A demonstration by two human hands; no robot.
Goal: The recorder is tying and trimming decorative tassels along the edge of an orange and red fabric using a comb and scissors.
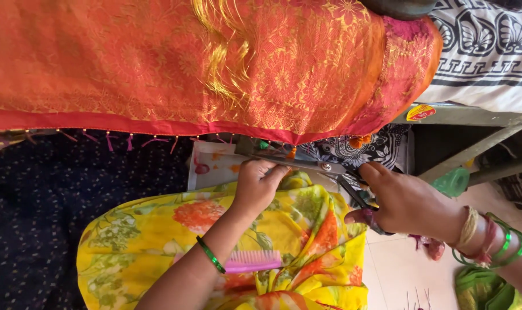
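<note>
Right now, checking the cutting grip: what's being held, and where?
The right hand holds scissors by the handles; the left hand touches the blade.

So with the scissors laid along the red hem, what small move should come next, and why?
Probably close the scissors for one short snip. The right hand has its fingers in the handles, the blades point along the red border of the orange fabric near its tassels, and the left hand steadies the blade end.

Orange gold-brocade cloth with red border, yellow floral fabric, pink comb.
</note>
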